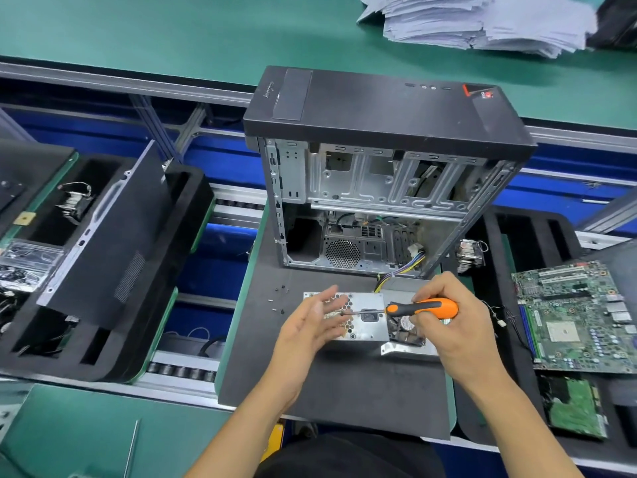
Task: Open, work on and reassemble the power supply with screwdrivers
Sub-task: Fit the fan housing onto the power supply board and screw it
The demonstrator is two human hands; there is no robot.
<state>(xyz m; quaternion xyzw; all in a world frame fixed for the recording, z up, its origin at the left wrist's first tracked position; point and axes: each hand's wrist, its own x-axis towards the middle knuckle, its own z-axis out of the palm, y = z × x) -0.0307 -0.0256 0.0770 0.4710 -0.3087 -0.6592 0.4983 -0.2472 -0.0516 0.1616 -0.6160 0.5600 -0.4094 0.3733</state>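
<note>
The silver power supply (368,326) lies on a black mat (344,381) in front of the open computer case (379,174). Its cover is partly off on the right, showing a fan (403,331). My right hand (451,322) grips an orange-and-black screwdriver (422,308), held level with its shaft pointing left. The tip sits near the fingers of my left hand (312,322), which is held flat and relaxed above the supply's left end. Coloured wires (400,270) run from the supply into the case. Several small black screws (278,298) lie on the mat to the left.
A motherboard (579,315) and a green board (574,408) lie in a foam tray on the right. A black side panel (113,243) leans in a foam tray on the left. A heatsink (470,255) sits beside the case. Papers (482,19) are stacked at the back.
</note>
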